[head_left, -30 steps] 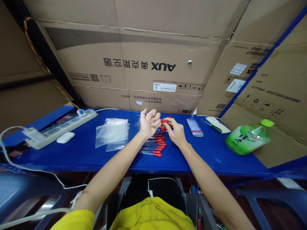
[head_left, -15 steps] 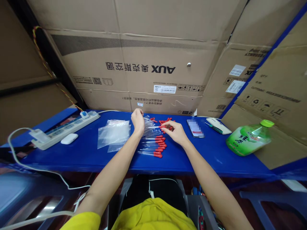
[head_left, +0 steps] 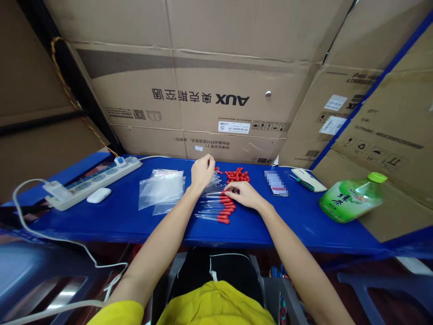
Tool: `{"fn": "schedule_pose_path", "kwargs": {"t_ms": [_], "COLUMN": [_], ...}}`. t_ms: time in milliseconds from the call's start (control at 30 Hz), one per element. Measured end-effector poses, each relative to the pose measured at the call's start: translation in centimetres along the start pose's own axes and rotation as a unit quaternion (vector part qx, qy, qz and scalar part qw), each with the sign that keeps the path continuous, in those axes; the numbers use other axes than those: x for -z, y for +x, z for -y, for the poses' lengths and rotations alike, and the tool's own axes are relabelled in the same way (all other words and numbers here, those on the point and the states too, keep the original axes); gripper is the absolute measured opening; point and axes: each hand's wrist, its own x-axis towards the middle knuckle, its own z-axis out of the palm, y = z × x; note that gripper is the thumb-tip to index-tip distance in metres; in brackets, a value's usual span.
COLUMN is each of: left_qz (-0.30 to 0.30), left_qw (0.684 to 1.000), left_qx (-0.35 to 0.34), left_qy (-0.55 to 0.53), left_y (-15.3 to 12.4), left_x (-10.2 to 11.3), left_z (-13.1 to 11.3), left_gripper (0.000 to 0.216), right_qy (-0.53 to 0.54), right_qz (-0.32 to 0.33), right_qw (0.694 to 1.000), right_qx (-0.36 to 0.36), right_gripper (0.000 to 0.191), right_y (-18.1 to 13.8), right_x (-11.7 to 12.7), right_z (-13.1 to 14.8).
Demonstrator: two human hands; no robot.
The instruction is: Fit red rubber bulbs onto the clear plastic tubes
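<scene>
My right hand [head_left: 246, 194] is at the far end of a row of glass droppers [head_left: 223, 212] with red rubber bulbs. Its thumb and fingers pinch a dropper by the red bulb, with the glass tube pointing left. Beyond the row lies a pile of bare glass tubes [head_left: 213, 184]. My left hand [head_left: 202, 171] is curled at the left of that pile, close to a few loose red bulbs [head_left: 218, 170]. Its fingertips face away, so what they hold is hidden. A heap of red bulbs [head_left: 238, 174] lies just beyond my right hand.
Clear plastic bags [head_left: 164, 189] lie left of the tubes. Farther left are a white earphone case [head_left: 99, 195] and a power strip [head_left: 96, 183]. To the right are a phone [head_left: 275, 183], a green-handled tool [head_left: 304, 183] and a green drink bottle [head_left: 352, 198]. Cardboard walls the table's back.
My right hand has moved nearer and slightly left, bringing the dropper to the row's far end. My left hand has shifted right, towards the loose bulbs.
</scene>
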Motion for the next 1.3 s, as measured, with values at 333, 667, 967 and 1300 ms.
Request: {"fn": "schedule_pose_path", "kwargs": {"t_ms": [333, 667, 967, 1300], "left_qz": [0.359, 0.391, 0.323, 0.221], "left_qw": [0.918, 0.906, 0.924, 0.843], "left_qx": [-0.17, -0.16, -0.2, 0.074], "left_qy": [0.008, 0.007, -0.044, -0.484], "left_y": [0.1, -0.1, 0.0, -0.5], "left_x": [-0.6, -0.8, -0.5, -1.6], "left_z": [1.5, 1.6, 1.0, -1.4], "left_gripper": [0.018, 0.013, 0.028, 0.035], "right_qy": [-0.145, -0.226, -0.105, 0.066], "right_qz": [-0.053, -0.022, -0.121, -0.276], "right_qw": [0.987, 0.973, 0.987, 0.959], "right_qx": [-0.039, -0.044, -0.015, -0.025], "right_gripper": [0.018, 0.011, 0.014, 0.024], "right_y": [0.2, 0.1, 0.1, 0.6], "right_x": [-0.1, -0.2, 0.8, 1.0], "right_z": [-1.2, -1.1, -1.8, -2.0]}}
